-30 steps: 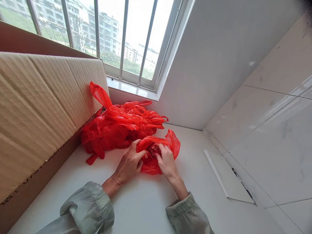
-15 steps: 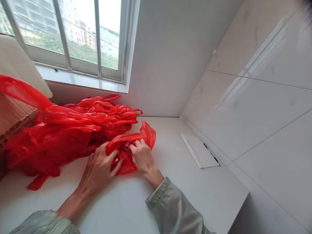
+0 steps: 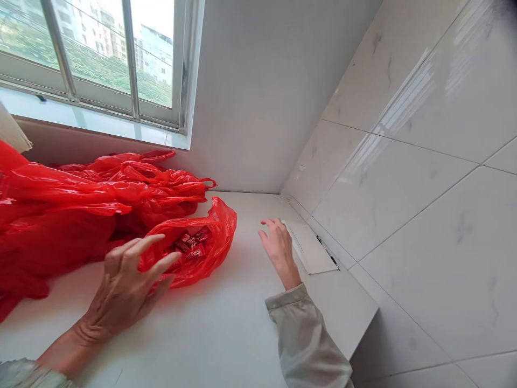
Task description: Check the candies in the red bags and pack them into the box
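Far left, a heap of red plastic bags (image 3: pixel 60 205) is slumped along the counter (image 3: pixel 226 334) under the window (image 3: pixel 100 54), handles trailing out to the right.

In front of it comes the left hand (image 3: pixel 125 285), palm down, fingers fanned wide. It is gripping nothing, and its fingertips reach over the near rim of the small red bag (image 3: pixel 210 250); I cannot tell whether they touch it.

That bag is thin, glossy, crinkled plastic, see-through enough to glow where the light hits it. It lies just right of the heap, slack on the counter. Its mouth gapes upward and toward us, and small red packets (image 3: pixel 191 243) with printing on them show inside. Its long axis slants from the left hand up toward the back corner, with 1 peaked tip at the far right end.

A clear strip of bare white counter comes next, then the right hand (image 3: pixel 277 245), well apart from the bag. It is open and empty, fingers loosely spread, with its fingertips at the near edge of a white sheet (image 3: pixel 313 250).

A dark pen (image 3: pixel 327 253) lies along the sheet's far side, tight against the tiled wall (image 3: pixel 404 188). There is plenty of bare surface in front of both hands. Past the sheet the counter's right edge drops away.
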Demonstrator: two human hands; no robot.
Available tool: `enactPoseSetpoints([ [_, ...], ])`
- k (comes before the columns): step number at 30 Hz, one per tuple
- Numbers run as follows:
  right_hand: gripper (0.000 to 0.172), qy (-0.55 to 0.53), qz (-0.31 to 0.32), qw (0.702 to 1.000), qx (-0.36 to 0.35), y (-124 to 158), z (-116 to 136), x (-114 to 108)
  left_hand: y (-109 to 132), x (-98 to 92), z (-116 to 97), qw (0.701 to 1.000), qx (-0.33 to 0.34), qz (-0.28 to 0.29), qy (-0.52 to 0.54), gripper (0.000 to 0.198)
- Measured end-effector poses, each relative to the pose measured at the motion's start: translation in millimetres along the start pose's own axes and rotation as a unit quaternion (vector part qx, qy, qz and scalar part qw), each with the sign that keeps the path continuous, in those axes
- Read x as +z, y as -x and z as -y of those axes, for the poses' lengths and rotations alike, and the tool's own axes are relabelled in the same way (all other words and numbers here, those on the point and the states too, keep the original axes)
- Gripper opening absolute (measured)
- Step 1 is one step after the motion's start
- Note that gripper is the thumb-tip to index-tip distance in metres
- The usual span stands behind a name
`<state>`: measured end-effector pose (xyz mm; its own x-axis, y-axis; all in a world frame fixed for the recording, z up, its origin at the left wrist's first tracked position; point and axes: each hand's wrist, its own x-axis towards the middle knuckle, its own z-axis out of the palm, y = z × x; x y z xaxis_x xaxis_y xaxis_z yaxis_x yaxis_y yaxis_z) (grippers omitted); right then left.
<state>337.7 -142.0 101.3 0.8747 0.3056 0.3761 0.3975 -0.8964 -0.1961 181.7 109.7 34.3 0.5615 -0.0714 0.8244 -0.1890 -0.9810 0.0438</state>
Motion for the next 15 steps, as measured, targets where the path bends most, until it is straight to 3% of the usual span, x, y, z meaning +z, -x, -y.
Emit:
enactPoseSetpoints([
  [3,0.028,0.069,0.012,0.994,0.084,23.9,-62.3,10.6,3.8,3.6,-32.5,0.987,0.137,0.055,0.056,0.03],
  [5,0.029,0.097,0.022,0.989,0.106,41.8,-90.3,19.9,2.4,7.5,-52.4,0.971,0.178,0.142,0.073,0.022],
  [7,0.033,0.109,0.028,0.989,0.095,57.1,-103.4,27.8,-0.5,11.2,-63.4,0.955,0.157,0.236,0.09,0.024],
  [9,0.043,0.111,0.031,0.99,0.075,69.3,-103.3,33.4,-2.3,14.4,-65.0,0.954,0.107,0.267,0.087,0.029],
  [12,0.052,0.104,0.036,0.993,0.048,87.1,-86.8,38.0,-0.6,20.3,-58.2,0.971,0.058,0.23,0.024,0.033],
  [15,0.054,0.084,0.031,0.996,0.016,112.0,-58.4,38.6,3.9,27.5,-51.9,0.977,0.054,0.202,-0.029,0.035],
])
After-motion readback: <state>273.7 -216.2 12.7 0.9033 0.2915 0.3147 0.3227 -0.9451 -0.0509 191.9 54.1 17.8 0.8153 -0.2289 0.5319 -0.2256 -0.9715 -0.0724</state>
